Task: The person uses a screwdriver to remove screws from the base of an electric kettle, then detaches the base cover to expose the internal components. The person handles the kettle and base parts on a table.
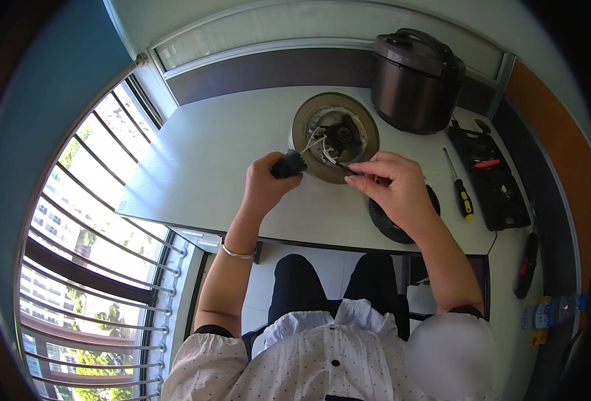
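Note:
My left hand [265, 182] is closed around a black ridged part [289, 165], held over the table just left of an opened round appliance housing [369, 117]. White wires [314, 142] run from near that part into the housing, which has a bronze-coloured rim and a dark hub in its middle. At the housing's lower right edge, the thumb and fingers of my right hand [392, 180] pinch a small dark piece [349, 170] close to the end of a white wire. Its exact kind is too small to make out. Beneath my right hand lies a black round disc [392, 224], partly hidden.
A dark brown electric pressure cooker [416, 90] stands at the back right. A yellow-and-black screwdriver [464, 197] lies beside an open black tool case [492, 177]. Farther right are a black-and-red tool [527, 267] and a water bottle [556, 312]. A barred window [95, 267] is on the left.

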The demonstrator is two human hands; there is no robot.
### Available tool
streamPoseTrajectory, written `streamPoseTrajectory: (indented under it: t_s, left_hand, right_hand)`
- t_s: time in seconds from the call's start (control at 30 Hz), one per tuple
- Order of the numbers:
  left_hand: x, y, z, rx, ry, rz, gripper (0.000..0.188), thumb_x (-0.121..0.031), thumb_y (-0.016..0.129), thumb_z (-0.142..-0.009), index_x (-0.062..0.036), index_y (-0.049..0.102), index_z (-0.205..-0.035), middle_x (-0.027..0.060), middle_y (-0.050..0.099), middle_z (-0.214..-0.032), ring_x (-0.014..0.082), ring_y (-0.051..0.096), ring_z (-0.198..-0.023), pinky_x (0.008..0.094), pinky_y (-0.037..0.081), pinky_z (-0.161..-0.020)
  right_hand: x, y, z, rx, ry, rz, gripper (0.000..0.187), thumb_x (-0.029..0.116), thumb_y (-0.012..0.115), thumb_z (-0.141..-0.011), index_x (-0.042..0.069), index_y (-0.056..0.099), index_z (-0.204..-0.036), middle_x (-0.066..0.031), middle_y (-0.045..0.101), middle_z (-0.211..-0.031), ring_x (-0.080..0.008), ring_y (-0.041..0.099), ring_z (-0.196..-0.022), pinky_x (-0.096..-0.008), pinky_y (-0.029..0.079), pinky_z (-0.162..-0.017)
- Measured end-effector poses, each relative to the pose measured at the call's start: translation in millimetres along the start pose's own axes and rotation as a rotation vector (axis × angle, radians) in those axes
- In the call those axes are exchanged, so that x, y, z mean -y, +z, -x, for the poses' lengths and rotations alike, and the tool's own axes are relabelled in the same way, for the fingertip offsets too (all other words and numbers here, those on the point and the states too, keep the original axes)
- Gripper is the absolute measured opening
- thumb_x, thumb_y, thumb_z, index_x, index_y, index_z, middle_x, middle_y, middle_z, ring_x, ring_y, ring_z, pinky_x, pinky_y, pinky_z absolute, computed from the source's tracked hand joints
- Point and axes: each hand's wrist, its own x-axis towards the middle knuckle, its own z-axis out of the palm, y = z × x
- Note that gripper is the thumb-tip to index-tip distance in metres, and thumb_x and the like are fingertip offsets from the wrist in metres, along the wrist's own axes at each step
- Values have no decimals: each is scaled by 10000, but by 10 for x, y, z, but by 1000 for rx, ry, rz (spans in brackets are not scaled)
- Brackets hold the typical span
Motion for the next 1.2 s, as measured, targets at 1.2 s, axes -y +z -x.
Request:
streamPoseTrajectory:
  t_s: [1.2]
  left_hand:
    - [-37,-66,64,65,-42,32,241,-111,764,-663,7,594,-787,-26,483,-647,50,420,-611,223,372,-534]
  right_hand:
    - [-296,949,-46,-267,-35,-257,93,-28,672,-757,-23,632,-841,-119,632,-737,-191,615,-575,-279,474,-518]
